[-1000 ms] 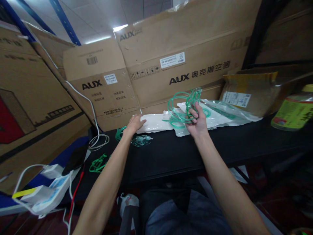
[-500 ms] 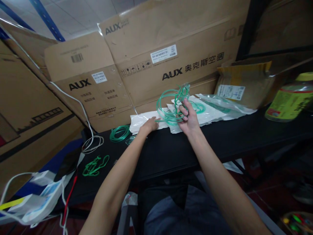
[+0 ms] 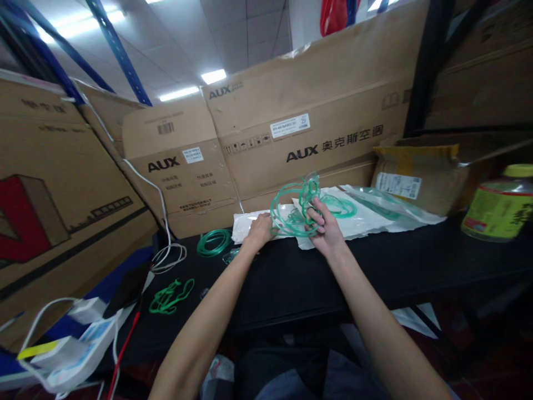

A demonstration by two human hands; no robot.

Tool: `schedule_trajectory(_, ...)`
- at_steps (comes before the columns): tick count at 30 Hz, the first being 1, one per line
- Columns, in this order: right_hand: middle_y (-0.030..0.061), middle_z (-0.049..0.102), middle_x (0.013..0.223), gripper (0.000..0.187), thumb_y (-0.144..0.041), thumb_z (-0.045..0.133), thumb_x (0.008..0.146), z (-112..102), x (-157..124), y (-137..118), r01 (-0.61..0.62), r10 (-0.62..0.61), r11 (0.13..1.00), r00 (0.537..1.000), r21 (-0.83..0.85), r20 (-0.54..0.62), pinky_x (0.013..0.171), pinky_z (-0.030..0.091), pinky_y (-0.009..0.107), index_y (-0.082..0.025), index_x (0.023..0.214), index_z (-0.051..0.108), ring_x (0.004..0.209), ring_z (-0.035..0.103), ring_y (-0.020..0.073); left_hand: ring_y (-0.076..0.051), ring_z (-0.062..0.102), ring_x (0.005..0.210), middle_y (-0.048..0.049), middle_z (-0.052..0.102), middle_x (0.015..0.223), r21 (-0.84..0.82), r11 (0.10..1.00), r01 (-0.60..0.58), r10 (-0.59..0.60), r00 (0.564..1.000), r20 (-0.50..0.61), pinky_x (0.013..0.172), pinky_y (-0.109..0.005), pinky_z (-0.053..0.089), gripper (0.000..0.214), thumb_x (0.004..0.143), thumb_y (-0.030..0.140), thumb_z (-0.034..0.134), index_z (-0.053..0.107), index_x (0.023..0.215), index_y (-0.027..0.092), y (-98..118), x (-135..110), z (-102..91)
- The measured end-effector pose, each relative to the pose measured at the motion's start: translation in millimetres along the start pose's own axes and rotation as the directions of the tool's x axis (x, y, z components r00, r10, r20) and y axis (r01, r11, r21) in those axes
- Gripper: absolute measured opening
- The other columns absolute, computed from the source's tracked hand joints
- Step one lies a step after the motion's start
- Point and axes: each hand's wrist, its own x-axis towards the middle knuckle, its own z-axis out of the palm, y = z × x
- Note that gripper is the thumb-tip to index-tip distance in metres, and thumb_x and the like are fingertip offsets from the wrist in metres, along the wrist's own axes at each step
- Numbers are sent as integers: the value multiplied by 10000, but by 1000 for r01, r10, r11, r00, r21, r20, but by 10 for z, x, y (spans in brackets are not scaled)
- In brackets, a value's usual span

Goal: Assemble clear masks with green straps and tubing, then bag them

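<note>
My right hand (image 3: 327,230) is closed around a loose coil of clear green tubing (image 3: 291,231), held up over the white packets. At the top of the coil, a bunched bright green strap (image 3: 307,191) and a clear plastic piece gather above my fingers. My left hand (image 3: 260,232) is closed at the coil's left side, its fingertips on the tubing; the exact pinch is partly hidden. Behind and under the coil lie white and clear packets (image 3: 370,219), one with green tubing inside. Left of my left hand rest another green tubing coil (image 3: 214,243) and a small clear plastic part (image 3: 230,255).
A green elastic strap (image 3: 170,297) lies on the black table (image 3: 287,294). White cables (image 3: 170,258) and a power strip (image 3: 83,347) are at left. AUX cardboard (image 3: 250,178) stands behind. An opened carton (image 3: 416,178) and yellow-labelled jar (image 3: 497,208) stand at right.
The camera view has tilted upward, so more ceiling shows and the cardboard sits lower. My right hand still holds the coil, and my left hand stays at its left side.
</note>
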Motion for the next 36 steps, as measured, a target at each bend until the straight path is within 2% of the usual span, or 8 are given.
schedule_trajectory(4, -178, 274, 411, 491, -421, 872, 725, 14, -72, 36, -126, 129, 991, 988, -33, 90, 314, 203, 81, -215, 703, 426, 322, 75, 11, -322, 616, 1254, -146, 722, 1249, -287, 958, 18, -49, 994, -99, 1026, -414, 492, 483, 991, 575, 495, 727, 1131, 175, -12, -327, -264)
schedule_trajectory(8, -176, 211, 422, 447, -463, 822, 774, 6, -251, 72, -251, 263, 963, 955, -101, 139, 301, 149, 95, -218, 729, 450, 350, 9, 27, -283, 753, 931, -196, 774, 1117, -563, 822, 85, -122, 992, -30, 800, -394, 587, 846, 1007, 679, 100, 695, 1220, 116, 30, -769, -304)
schedule_trajectory(13, -156, 254, 435, 501, -490, 817, 775, -10, -526, 108, -393, 427, 884, 899, -252, 96, 319, 193, 111, -215, 661, 414, 359, 74, 21, -222, 754, 800, -187, 776, 1126, -889, 356, 287, -160, 956, 245, 783, -345, 579, 767, 971, 735, 259, 704, 1213, 158, 68, -1349, -195)
schedule_trajectory(15, -148, 304, 444, 481, -482, 804, 798, -41, -617, 129, -444, 486, 830, 872, -337, 48, 328, 192, 119, -210, 660, 432, 365, 106, 15, -211, 742, 788, -182, 775, 1133, -897, 293, 329, -202, 939, 279, 738, -321, 570, 732, 964, 734, 323, 702, 1223, 164, 39, -1502, -115)
schedule_trajectory(21, -100, 476, 486, 391, -491, 783, 817, -154, -756, 143, -493, 548, 613, 828, -618, -117, 318, 103, 141, -191, 744, 543, 344, 207, 7, -231, 723, 864, -135, 790, 1094, -765, 602, 230, -197, 971, 138, 752, -320, 545, 619, 896, 575, 635, 659, 1350, 155, -105, -1677, 140)
schedule_trajectory(29, -61, 577, 564, 396, -502, 745, 835, -306, -746, 187, -268, 418, 301, 900, -915, -126, 298, 271, 188, -208, 1092, 684, 326, 419, 80, -275, 743, 999, -46, 796, 1121, -465, 878, 114, -140, 990, -21, 900, -334, 527, 343, 961, 388, 560, 750, 1223, 277, -29, -1732, 97)
schedule_trajectory(33, 35, 706, 786, 351, -408, 776, 818, -363, -742, 230, -20, 297, 139, 955, -990, 22, 641, 553, 317, -250, 1132, 767, 703, 675, 214, -272, 728, 1042, -50, 773, 1189, -375, 924, 78, -133, 984, -123, 958, -351, 524, 315, 966, 322, 548, 748, 1204, 276, 43, -1683, 138)
schedule_trajectory(36, 86, 686, 1047, 355, -362, 750, 840, -385, -752, 254, 118, 228, 8, 966, -993, 117, 942, 515, 433, -280, 1185, 770, 1005, 656, 291, -273, 701, 1125, -56, 759, 1223, -324, 945, 50, -103, 983, -149, 1025, -365, 493, 313, 985, 301, 525, 740, 1211, 276, 72, -1624, 199)
